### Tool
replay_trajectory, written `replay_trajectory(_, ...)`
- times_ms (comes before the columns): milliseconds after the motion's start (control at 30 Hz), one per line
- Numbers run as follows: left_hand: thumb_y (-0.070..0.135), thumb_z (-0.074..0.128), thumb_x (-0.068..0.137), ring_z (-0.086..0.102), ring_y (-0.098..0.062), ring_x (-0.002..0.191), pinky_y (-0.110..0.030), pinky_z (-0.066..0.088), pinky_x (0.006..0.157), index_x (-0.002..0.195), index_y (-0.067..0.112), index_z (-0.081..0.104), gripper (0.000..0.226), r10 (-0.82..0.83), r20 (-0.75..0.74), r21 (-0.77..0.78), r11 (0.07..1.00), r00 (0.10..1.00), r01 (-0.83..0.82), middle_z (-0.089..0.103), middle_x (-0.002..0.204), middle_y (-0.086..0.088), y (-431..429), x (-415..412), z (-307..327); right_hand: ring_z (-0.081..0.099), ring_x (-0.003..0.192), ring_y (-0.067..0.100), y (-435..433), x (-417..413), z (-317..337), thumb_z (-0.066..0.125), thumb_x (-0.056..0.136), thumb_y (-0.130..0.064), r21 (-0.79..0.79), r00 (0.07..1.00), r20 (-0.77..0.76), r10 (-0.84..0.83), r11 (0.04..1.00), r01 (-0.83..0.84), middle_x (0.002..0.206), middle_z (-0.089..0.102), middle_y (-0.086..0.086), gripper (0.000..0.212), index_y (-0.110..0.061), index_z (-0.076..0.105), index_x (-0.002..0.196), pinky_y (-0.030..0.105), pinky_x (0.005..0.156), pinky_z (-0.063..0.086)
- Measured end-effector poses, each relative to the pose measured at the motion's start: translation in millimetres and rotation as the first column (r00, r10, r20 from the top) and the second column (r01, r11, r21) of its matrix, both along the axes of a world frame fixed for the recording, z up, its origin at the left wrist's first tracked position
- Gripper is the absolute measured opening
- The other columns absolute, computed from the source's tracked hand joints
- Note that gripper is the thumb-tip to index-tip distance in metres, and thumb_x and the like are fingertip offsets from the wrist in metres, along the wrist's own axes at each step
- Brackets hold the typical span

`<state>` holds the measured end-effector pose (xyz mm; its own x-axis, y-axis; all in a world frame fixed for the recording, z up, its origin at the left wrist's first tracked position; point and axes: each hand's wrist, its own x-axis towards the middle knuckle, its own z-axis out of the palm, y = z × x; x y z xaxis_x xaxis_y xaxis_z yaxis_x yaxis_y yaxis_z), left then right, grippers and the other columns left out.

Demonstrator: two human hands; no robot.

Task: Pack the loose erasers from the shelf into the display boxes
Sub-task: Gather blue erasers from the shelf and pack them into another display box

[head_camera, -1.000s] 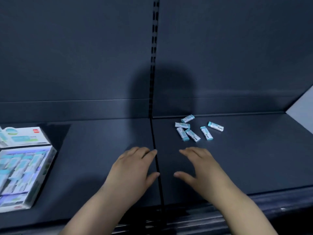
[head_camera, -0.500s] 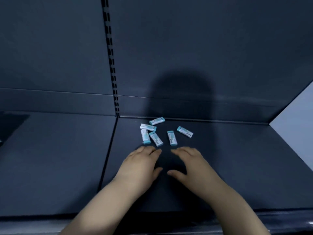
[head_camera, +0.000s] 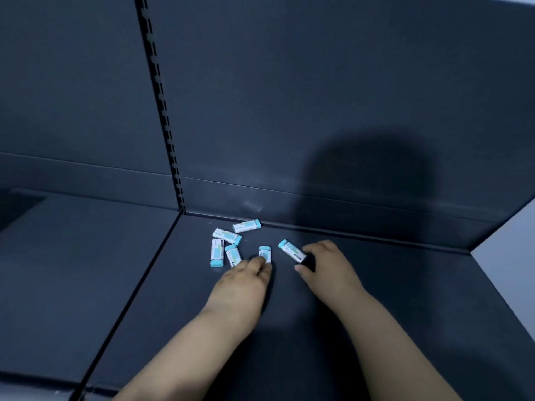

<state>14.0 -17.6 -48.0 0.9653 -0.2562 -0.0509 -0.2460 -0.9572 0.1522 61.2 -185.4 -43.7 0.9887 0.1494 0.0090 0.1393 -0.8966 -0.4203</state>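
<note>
- Erasers [head_camera: 246, 226], six of them loose, lie clustered on the shelf [head_camera: 405, 299] near its back wall [head_camera: 318, 111].
- My left grip [head_camera: 243, 280] rests fingertips on the middle eraser [head_camera: 265, 252]; I cannot tell whether it grasps it.
- My right grip [head_camera: 327, 267] is released, its fingers touching the rightmost eraser [head_camera: 291, 250].

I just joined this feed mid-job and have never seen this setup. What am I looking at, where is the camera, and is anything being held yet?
No machine here: these are a person's two bare hands. The one picture comes from a camera worn on the head, looking forward and down. Six small white-and-teal erasers lie loose on a dark shelf, towards the back. The left hand touches the middle eraser with its fingertips. The right hand reaches the rightmost eraser, thumb and fingers spread. Nothing looks gripped or lifted yet.
</note>
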Motion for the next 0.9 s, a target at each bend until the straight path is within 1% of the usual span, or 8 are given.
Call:
replay_trajectory(200,0.011,0.045,0.091,0.027,-0.021,0.134,-0.029,0.025,0.11,0.147,0.017,0.02,0.062,0.024,-0.039,0.033,0.999,0.999,-0.023,0.02,0.15,0.0,-5.2,0.2,2.2,0.055,0.094,0.023,8.8,16.3,-3.4,0.056,0.087,-0.03,-0.082,1.0,0.024,-0.004,0.997,0.006,0.104,0.056,0.007,0.023,-0.012,0.058,0.101,0.031,0.076,0.046)
replay_trajectory(300,0.012,0.045,0.091,0.033,-0.02,0.13,-0.03,0.033,0.106,0.143,0.02,0.03,0.055,0.028,-0.052,0.003,1.0,0.998,-0.028,0.029,0.145,0.003,-4.8,-3.5,-0.6,0.06,0.078,0.023,5.3,11.9,0.1,0.052,0.086,-0.029,-0.021,1.0,-0.011,-0.002,1.0,0.002,0.087,0.064,0.004,0.017,-0.014,0.059,0.091,0.032,0.066,0.049)
replay_trajectory(467,0.029,0.049,0.093,0.033,-0.016,0.13,-0.026,0.033,0.104,0.14,0.023,0.038,0.048,0.051,-0.041,-0.131,0.99,0.998,-0.056,0.031,0.144,0.008,-0.3,2.2,6.5,0.062,0.077,0.017,-2.4,2.8,1.0,0.051,0.087,-0.031,0.012,0.987,-0.143,0.069,0.998,-0.068,0.081,0.067,-0.001,0.012,-0.02,0.056,0.089,0.033,0.07,0.052)
replay_trajectory(633,0.035,0.061,0.087,0.019,-0.015,0.138,-0.023,0.02,0.111,0.146,0.022,0.025,0.071,0.012,-0.129,-0.105,0.994,0.992,-0.026,0.019,0.152,0.008,4.4,18.0,16.9,0.058,0.092,0.015,-10.4,9.5,5.0,0.056,0.087,-0.033,-0.003,0.989,-0.096,0.113,0.993,-0.114,0.095,0.062,-0.007,0.015,-0.025,0.057,0.099,0.031,0.08,0.048)
replay_trajectory(700,0.036,0.064,0.085,0.015,-0.016,0.14,-0.022,0.015,0.11,0.148,0.022,0.021,0.077,-0.012,-0.167,-0.079,0.997,0.986,-0.001,0.016,0.154,0.007,5.0,22.9,20.7,0.047,0.115,0.013,-13.5,15.5,7.0,0.067,0.079,-0.038,0.053,0.964,-0.124,0.235,0.972,-0.23,0.119,0.053,-0.008,0.046,-0.025,0.052,0.121,0.029,0.098,0.04)
replay_trajectory(767,0.038,0.066,0.083,0.016,-0.017,0.141,-0.023,0.016,0.11,0.148,0.022,0.021,0.08,-0.014,-0.189,-0.068,0.998,0.982,0.001,0.017,0.155,0.005,5.2,28.2,22.8,0.026,0.133,0.014,-12.8,19.3,11.4,0.072,0.073,-0.04,-0.015,0.908,-0.221,0.355,0.93,-0.367,0.143,0.034,-0.01,0.077,-0.027,0.035,0.139,0.031,0.11,0.023)
replay_trajectory(833,0.039,0.067,0.082,0.019,-0.018,0.14,-0.025,0.019,0.11,0.147,0.021,0.024,0.08,-0.004,-0.208,-0.068,0.998,0.978,-0.01,0.02,0.154,0.002,4.6,33.6,23.3,0.018,0.137,0.014,-10.1,22.4,12.9,0.073,0.073,-0.038,-0.09,0.882,-0.263,0.39,0.901,-0.425,0.149,0.025,-0.011,0.083,-0.029,0.029,0.142,0.034,0.11,0.016)
replay_trajectory(900,0.038,0.068,0.082,0.024,-0.018,0.138,-0.026,0.024,0.109,0.146,0.02,0.028,0.077,0.006,-0.222,-0.087,0.996,0.975,-0.026,0.025,0.151,0.001,2.7,36.0,23.6,0.022,0.135,0.015,-7.7,23.4,12.2,0.074,0.072,-0.037,-0.102,0.892,-0.248,0.379,0.905,-0.413,0.146,0.029,-0.01,0.079,-0.029,0.034,0.139,0.034,0.108,0.018)
